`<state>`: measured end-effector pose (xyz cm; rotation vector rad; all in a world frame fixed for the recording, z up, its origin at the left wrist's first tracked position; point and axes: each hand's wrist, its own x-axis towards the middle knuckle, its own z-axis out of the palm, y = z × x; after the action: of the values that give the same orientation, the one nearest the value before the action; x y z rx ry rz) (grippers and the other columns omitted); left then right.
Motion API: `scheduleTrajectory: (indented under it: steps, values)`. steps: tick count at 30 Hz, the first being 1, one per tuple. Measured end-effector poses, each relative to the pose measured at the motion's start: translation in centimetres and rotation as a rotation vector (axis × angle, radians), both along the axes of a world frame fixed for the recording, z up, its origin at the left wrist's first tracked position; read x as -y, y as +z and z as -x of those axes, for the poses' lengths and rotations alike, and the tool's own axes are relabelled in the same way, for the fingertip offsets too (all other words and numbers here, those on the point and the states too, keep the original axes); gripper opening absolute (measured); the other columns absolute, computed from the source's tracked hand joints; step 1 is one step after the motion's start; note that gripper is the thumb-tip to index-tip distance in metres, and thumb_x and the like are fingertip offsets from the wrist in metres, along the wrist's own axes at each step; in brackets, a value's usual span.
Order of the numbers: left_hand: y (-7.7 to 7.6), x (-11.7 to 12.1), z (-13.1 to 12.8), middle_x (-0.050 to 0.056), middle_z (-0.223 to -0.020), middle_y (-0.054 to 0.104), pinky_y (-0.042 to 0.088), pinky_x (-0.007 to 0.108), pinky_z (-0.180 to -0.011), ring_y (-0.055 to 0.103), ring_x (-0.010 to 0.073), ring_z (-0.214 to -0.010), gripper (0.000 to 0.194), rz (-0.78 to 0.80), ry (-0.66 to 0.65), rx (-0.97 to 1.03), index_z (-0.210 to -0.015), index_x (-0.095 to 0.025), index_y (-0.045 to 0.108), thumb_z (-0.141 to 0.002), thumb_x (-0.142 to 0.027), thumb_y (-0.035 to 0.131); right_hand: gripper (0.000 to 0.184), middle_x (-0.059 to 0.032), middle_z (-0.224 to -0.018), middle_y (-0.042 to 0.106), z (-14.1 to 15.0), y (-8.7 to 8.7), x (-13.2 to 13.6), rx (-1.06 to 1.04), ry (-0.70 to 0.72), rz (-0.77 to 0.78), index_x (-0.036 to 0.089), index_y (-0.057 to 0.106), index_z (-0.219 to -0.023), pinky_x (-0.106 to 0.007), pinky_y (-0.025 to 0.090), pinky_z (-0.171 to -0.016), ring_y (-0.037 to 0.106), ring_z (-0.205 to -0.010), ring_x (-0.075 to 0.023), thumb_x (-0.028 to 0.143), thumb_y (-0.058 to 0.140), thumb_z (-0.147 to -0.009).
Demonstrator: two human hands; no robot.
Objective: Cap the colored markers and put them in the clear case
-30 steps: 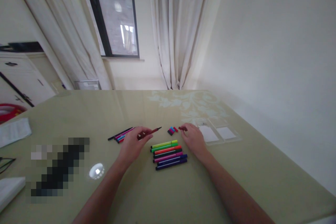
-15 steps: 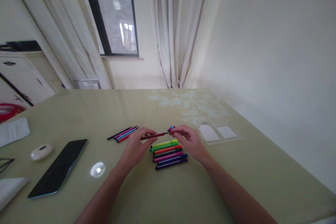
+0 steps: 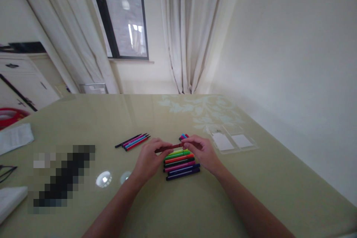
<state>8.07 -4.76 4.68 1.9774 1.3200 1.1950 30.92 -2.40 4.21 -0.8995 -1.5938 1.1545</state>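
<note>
Between my two hands a dark red marker [image 3: 176, 146] is held level above the table. My left hand [image 3: 152, 154] pinches its barrel. My right hand [image 3: 201, 150] grips the cap end, where cap and barrel now meet. Just below lies a row of capped markers [image 3: 181, 164] in yellow, green, orange, black, magenta and dark blue. Several uncapped markers [image 3: 134, 141] lie side by side beyond my left hand. Loose caps [image 3: 183, 136] in blue, pink and red sit behind my right hand, partly hidden by it.
A clear plastic case [image 3: 231, 139] with white cards lies open at the right. On the left are a blurred-out dark patch [image 3: 64, 176], a white packet [image 3: 16, 137], a black cord [image 3: 7, 173] and a white object [image 3: 11, 200]. A wall [image 3: 295, 81] borders the table's right side.
My left hand has moved right, bringing the dark red marker's tip into the cap in my right hand. The gap between them has closed. My right hand has barely moved.
</note>
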Motion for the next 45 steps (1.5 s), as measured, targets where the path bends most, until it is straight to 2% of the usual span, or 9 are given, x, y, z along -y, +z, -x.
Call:
scheduleTrajectory:
  steps: [7, 11, 13, 17, 20, 25, 30, 39, 45]
  values:
    - [-0.6, 0.0, -0.3, 0.002, -0.080, 0.074, 0.053, 0.028, -0.070, 0.067, 0.0176, -0.076, 0.009, -0.004, 0.015, -0.036, -0.091, -0.025, 0.081, -0.087, -0.030, 0.075, 0.017, -0.0046, -0.086, 0.076, 0.0, -0.5, -0.1, 0.081, -0.031, -0.057, 0.022, 0.081, -0.092, -0.031, 0.058, -0.077, 0.071, -0.080, -0.0189, 0.037, 0.075, -0.087]
    - [-0.6, -0.7, 0.3, 0.003, -0.090, 0.076, 0.054, 0.029, -0.073, 0.069, 0.0187, -0.082, 0.019, 0.022, -0.003, -0.022, -0.097, -0.025, 0.079, -0.088, -0.040, 0.071, 0.020, -0.0047, -0.085, 0.077, 0.2, -0.9, -0.4, 0.044, -0.028, 0.019, 0.021, 0.079, -0.094, -0.032, 0.059, -0.077, 0.073, -0.080, -0.0202, 0.039, 0.074, -0.087]
    - [-0.5, -1.4, 1.6, 0.005, -0.101, 0.077, 0.054, 0.031, -0.078, 0.069, 0.0202, -0.088, 0.027, -0.004, 0.091, -0.018, -0.105, -0.025, 0.077, -0.091, -0.045, 0.065, 0.022, -0.0055, -0.086, 0.078, 0.2, -1.3, -0.7, 0.025, -0.049, 0.052, 0.021, 0.078, -0.096, -0.034, 0.060, -0.079, 0.074, -0.082, -0.0215, 0.041, 0.072, -0.088]
    - [-0.6, -2.6, 5.4, 0.007, -0.098, 0.077, 0.055, 0.035, -0.078, 0.069, 0.0223, -0.082, 0.034, 0.046, 0.448, -0.073, -0.104, -0.021, 0.074, -0.091, -0.046, 0.056, 0.022, -0.0071, -0.093, 0.079, -0.2, -2.4, -1.5, 0.133, -0.142, 0.021, 0.020, 0.077, -0.099, -0.036, 0.059, -0.082, 0.075, -0.086, -0.0226, 0.038, 0.067, -0.090]
    - [-0.8, -2.8, 7.6, 0.007, -0.098, 0.077, 0.053, 0.036, -0.080, 0.069, 0.0255, -0.088, 0.026, 0.124, 0.527, -0.293, -0.096, -0.022, 0.073, -0.090, -0.040, 0.055, 0.018, -0.0070, -0.099, 0.078, -0.6, -2.6, -1.8, 0.327, -0.130, -0.052, 0.022, 0.078, -0.096, -0.036, 0.056, -0.088, 0.073, -0.093, -0.0222, 0.030, 0.062, -0.091]
    - [-1.0, -2.2, 8.0, 0.010, -0.099, 0.076, 0.051, 0.039, -0.081, 0.068, 0.0301, -0.093, 0.022, 0.175, 0.540, -0.641, -0.097, -0.023, 0.073, -0.093, -0.035, 0.056, 0.024, -0.0065, -0.099, 0.076, -0.9, -1.9, -1.6, 0.495, -0.035, -0.181, 0.022, 0.079, -0.092, -0.038, 0.051, -0.095, 0.069, -0.098, -0.0225, 0.014, 0.057, -0.091]
    - [-1.0, -1.9, 7.6, 0.012, -0.100, 0.075, 0.050, 0.040, -0.082, 0.068, 0.0319, -0.096, 0.020, 0.201, 0.551, -0.720, -0.099, -0.022, 0.074, -0.093, -0.031, 0.057, 0.028, -0.0059, -0.099, 0.076, -1.2, -1.8, -1.5, 0.528, 0.026, -0.199, 0.022, 0.079, -0.092, -0.037, 0.050, -0.096, 0.069, -0.100, -0.0219, 0.008, 0.056, -0.088]
    - [-1.9, -2.5, 6.9, 0.010, -0.101, 0.074, 0.050, 0.040, -0.088, 0.068, 0.0299, -0.099, 0.021, 0.159, 0.443, -0.643, -0.094, -0.022, 0.073, -0.094, -0.033, 0.055, 0.025, -0.0124, -0.114, 0.072, -1.7, -2.6, -2.6, 0.756, -0.273, -0.313, 0.018, 0.072, -0.116, -0.042, 0.046, -0.100, 0.062, -0.111, -0.0273, 0.021, 0.058, -0.096]
    - [-1.5, -1.9, 3.6, 0.003, -0.088, 0.076, 0.052, 0.033, -0.074, 0.072, 0.0226, -0.081, 0.021, 0.131, 0.227, -0.237, -0.104, -0.024, 0.061, -0.100, -0.037, 0.046, 0.013, -0.0134, -0.095, 0.075, -1.9, -2.1, -2.9, 0.923, -0.394, -0.269, 0.019, 0.072, -0.095, -0.041, 0.046, -0.089, 0.067, -0.095, -0.0295, 0.017, 0.060, -0.094]
